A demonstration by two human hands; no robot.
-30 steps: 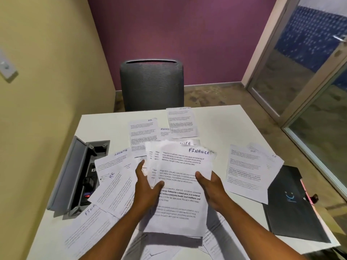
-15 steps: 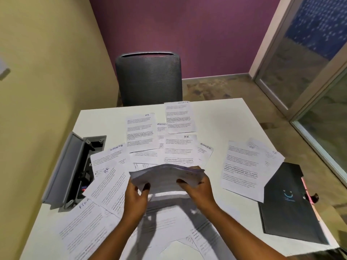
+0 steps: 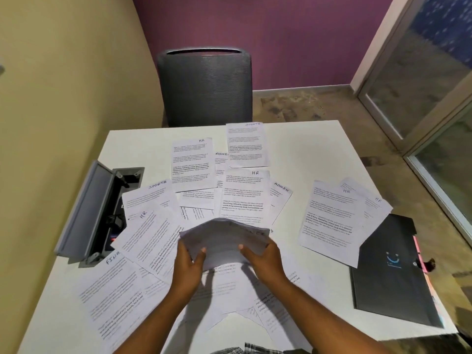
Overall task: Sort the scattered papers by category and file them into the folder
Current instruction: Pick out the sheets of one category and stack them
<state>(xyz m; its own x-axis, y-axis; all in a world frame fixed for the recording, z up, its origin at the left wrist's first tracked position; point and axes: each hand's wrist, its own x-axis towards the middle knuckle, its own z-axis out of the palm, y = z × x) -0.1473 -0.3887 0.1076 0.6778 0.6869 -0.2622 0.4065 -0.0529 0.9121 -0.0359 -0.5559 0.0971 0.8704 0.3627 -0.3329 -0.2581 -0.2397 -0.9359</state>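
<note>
Both hands hold a small stack of papers (image 3: pixel 224 241) above the table (image 3: pixel 306 149), near the front-centre. Left hand (image 3: pixel 187 268) grips the stack's left edge, thumb on the near face, fingers behind. Right hand (image 3: pixel 263 259) grips the right edge the same way, thumb on the near face. Stack is tipped fwd so its top bends away; faint writing on it, can't read.

Loose sheets are spread over the table w/ handwritten labels at top: an HR sheet (image 3: pixel 192 164) and a SPORTS sheet (image 3: pixel 246 144) at the far side, another HR sheet (image 3: pixel 242 198) in the middle overlapping an ADMIN sheet (image 3: pixel 281 200). At left, a SPORTS sheet (image 3: pixel 148 198) lies partly under an HR-marked one (image 3: pixel 150 236); a sheet starting "FINA" (image 3: pixel 112 290) sits at front-left. Two overlapping HR sheets (image 3: pixel 329 221) lie at right, one corner over the folder.

Black folder (image 3: pixel 390 282) lies closed at the table's right edge, coloured tabs showing along its right side. Grey cable box (image 3: pixel 84 210) w/ lid open at left. Dark mesh chair (image 3: pixel 204 85) behind the table.
</note>
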